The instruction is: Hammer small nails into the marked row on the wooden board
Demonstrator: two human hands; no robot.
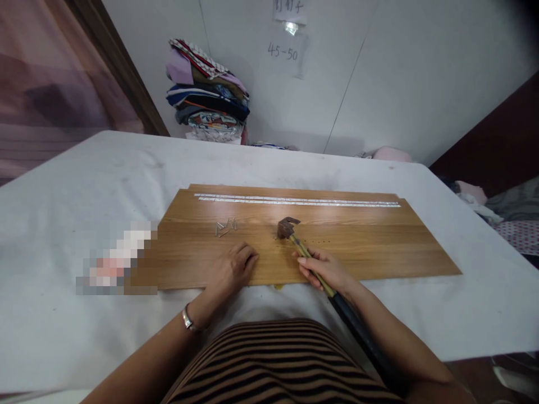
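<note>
A claw hammer [300,246] with a rusty head, a yellowish shaft and a long black grip slants across the front of a wooden board [370,252]. My right hand [322,268] is closed around its shaft, below the head. The hammer head is down at the board's surface, and what lies beneath it is mostly hidden. To the left of it, my left hand [238,264] rests on the board with its fingers curled in; nothing shows in them. Several loose nails [225,226] lie just beyond that hand. A row of small dark dots runs right of the hammer head.
Two pale measuring strips [295,201] run along the board's far side. The board lies on a table with a white cloth [84,185]. A blurred-out item [113,261] sits at the board's left edge. Folded clothes [208,95] are stacked behind the table, against the wall.
</note>
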